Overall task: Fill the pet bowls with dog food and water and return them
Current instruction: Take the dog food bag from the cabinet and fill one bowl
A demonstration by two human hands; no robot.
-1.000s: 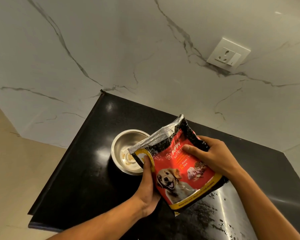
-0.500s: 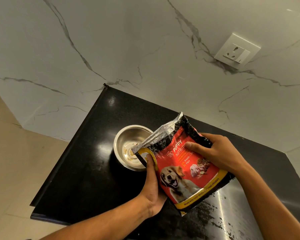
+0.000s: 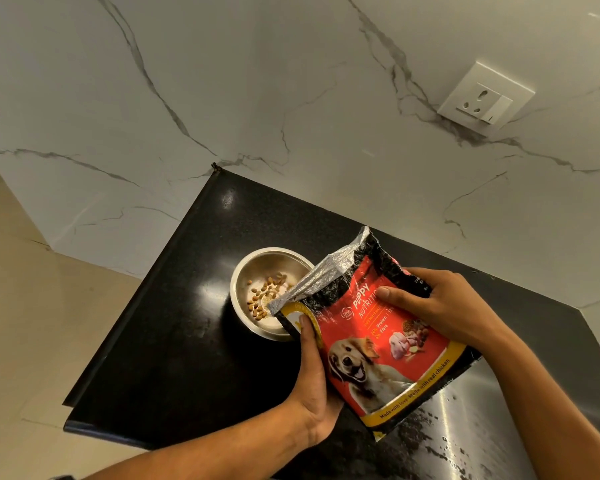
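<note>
A round steel pet bowl (image 3: 246, 271) stands on the black counter (image 3: 174, 358), with several brown kibble pieces (image 3: 265, 294) lying in it. A red and black puppy food bag (image 3: 374, 344) with a dog picture is tilted, its open foil mouth over the bowl's right rim. My left hand (image 3: 314, 375) grips the bag's lower left edge, thumb on the front. My right hand (image 3: 437, 306) holds the bag's upper right side, thumb across the printed front. The bowl's right part is hidden behind the bag.
The counter's left edge (image 3: 132, 306) drops to a beige floor (image 3: 25, 334). A white marble wall (image 3: 291, 98) rises behind, with a white power socket (image 3: 485, 98) at the upper right. A bright glare patch (image 3: 471, 427) lies on the counter near the bag's bottom.
The bag has tipped further toward the bowl and kibble has fallen into it; the bowl held only a few crumbs before. Both hands keep their grip.
</note>
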